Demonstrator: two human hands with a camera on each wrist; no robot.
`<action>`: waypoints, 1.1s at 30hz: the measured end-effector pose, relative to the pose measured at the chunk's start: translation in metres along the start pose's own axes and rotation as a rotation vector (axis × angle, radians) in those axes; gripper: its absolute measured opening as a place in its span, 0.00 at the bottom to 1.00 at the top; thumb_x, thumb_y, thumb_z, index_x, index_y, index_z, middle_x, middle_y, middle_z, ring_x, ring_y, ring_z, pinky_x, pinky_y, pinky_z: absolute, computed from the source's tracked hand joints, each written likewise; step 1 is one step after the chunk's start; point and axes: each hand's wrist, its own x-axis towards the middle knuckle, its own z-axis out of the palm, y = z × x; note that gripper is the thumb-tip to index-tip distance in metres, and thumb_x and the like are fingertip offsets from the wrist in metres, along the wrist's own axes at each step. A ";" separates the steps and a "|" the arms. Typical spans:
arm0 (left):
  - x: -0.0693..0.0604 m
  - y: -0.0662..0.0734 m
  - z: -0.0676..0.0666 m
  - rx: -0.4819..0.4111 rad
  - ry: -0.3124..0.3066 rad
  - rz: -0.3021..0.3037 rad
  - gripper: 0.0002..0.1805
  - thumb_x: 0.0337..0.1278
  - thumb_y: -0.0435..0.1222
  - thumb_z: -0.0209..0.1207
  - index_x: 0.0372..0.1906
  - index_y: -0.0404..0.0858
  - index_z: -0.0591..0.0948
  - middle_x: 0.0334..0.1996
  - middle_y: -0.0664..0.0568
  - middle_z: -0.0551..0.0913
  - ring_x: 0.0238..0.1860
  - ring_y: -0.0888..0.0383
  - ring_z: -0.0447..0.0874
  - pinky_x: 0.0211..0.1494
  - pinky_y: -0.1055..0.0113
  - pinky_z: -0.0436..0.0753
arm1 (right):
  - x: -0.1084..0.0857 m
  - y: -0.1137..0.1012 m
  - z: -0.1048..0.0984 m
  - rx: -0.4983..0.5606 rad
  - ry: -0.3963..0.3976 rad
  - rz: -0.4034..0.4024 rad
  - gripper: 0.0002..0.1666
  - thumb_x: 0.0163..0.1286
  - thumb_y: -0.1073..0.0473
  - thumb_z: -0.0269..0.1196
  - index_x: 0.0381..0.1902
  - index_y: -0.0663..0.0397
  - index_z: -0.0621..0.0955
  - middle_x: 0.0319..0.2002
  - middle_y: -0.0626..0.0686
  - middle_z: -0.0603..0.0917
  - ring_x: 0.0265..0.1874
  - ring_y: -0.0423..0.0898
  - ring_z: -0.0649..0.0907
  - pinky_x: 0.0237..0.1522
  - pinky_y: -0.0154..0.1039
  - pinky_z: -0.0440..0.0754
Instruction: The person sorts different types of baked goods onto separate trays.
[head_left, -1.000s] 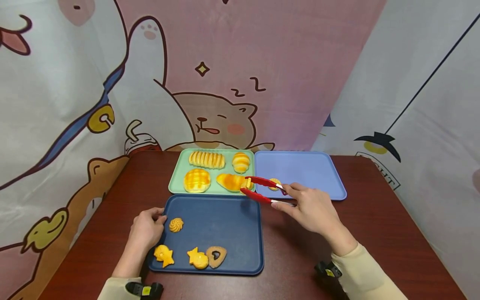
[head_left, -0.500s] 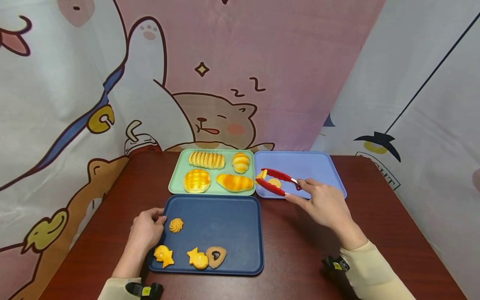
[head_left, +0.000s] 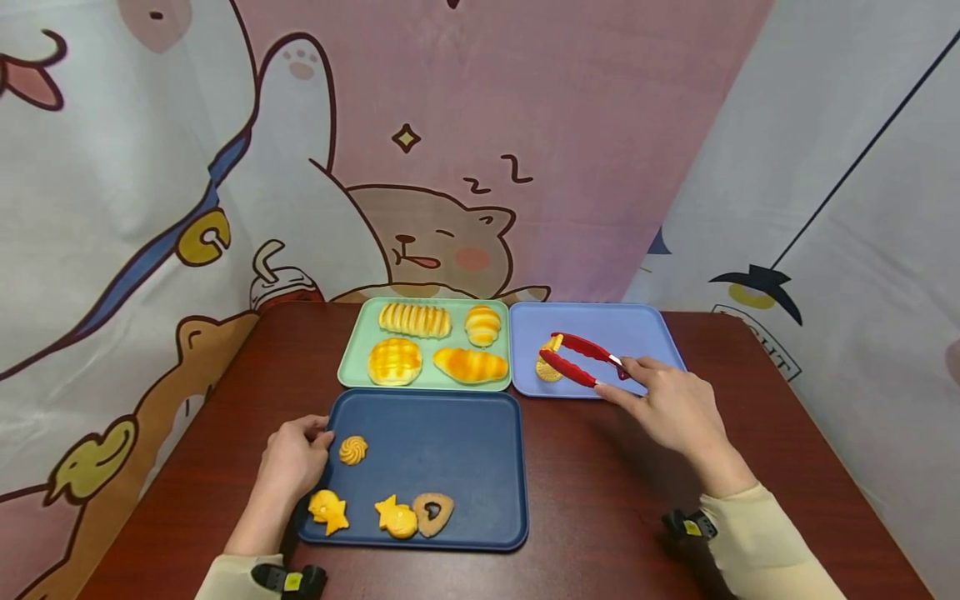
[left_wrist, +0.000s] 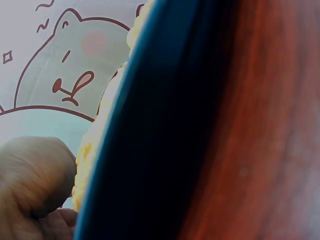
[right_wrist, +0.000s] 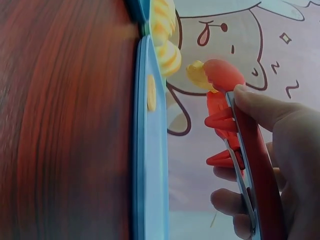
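My right hand (head_left: 678, 408) grips red-tipped tongs (head_left: 573, 369). Between the tongs' tips is a small yellow cookie (right_wrist: 198, 75), held over the light blue tray (head_left: 622, 333). Below it on that tray lies a round cookie (head_left: 548, 369), seen flat on the tray in the right wrist view as well. My left hand (head_left: 291, 458) holds the left rim of the dark blue tray (head_left: 450, 442). On this tray are a swirl cookie (head_left: 352, 450), a fish-shaped cookie (head_left: 327, 511), another yellow cookie (head_left: 397, 517) and a brown heart-shaped cookie (head_left: 442, 527).
A green tray (head_left: 352, 358) stands behind the dark blue one, touching or nearly touching the light blue tray. It bears several bread pieces, among them a long ridged loaf (head_left: 414, 320) and a round bun (head_left: 394, 361). A cartoon-printed cloth (head_left: 600, 167) hangs behind the brown table (head_left: 600, 517).
The right hand has carried the tongs and the yellow cookie rightward, from above the green tray to above the light blue tray. The left hand and dark blue tray stay put.
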 end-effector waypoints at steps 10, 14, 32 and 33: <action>0.000 0.001 -0.001 -0.001 -0.008 0.001 0.21 0.77 0.36 0.60 0.67 0.32 0.81 0.49 0.39 0.86 0.44 0.43 0.84 0.46 0.44 0.81 | -0.006 0.022 0.003 -0.008 -0.029 0.068 0.51 0.69 0.23 0.61 0.69 0.62 0.81 0.61 0.69 0.83 0.44 0.66 0.86 0.22 0.43 0.79; 0.000 0.001 -0.001 0.001 -0.010 -0.003 0.21 0.77 0.37 0.60 0.67 0.32 0.81 0.49 0.39 0.86 0.44 0.43 0.84 0.46 0.45 0.81 | -0.008 0.030 0.002 -0.017 -0.041 0.088 0.52 0.69 0.22 0.60 0.69 0.62 0.81 0.62 0.69 0.83 0.45 0.66 0.86 0.21 0.44 0.78; 0.001 -0.003 0.001 0.010 0.003 0.016 0.20 0.77 0.37 0.61 0.66 0.33 0.82 0.48 0.39 0.86 0.43 0.42 0.84 0.45 0.44 0.80 | -0.019 0.055 0.002 -0.038 -0.068 0.150 0.53 0.68 0.22 0.61 0.68 0.63 0.81 0.59 0.70 0.83 0.44 0.63 0.84 0.23 0.47 0.79; 0.001 -0.003 0.001 0.010 0.003 0.016 0.20 0.77 0.37 0.61 0.66 0.33 0.82 0.49 0.39 0.86 0.44 0.42 0.84 0.45 0.44 0.80 | -0.020 0.055 0.002 -0.037 -0.070 0.151 0.53 0.68 0.22 0.61 0.68 0.63 0.81 0.59 0.70 0.83 0.44 0.63 0.84 0.23 0.47 0.79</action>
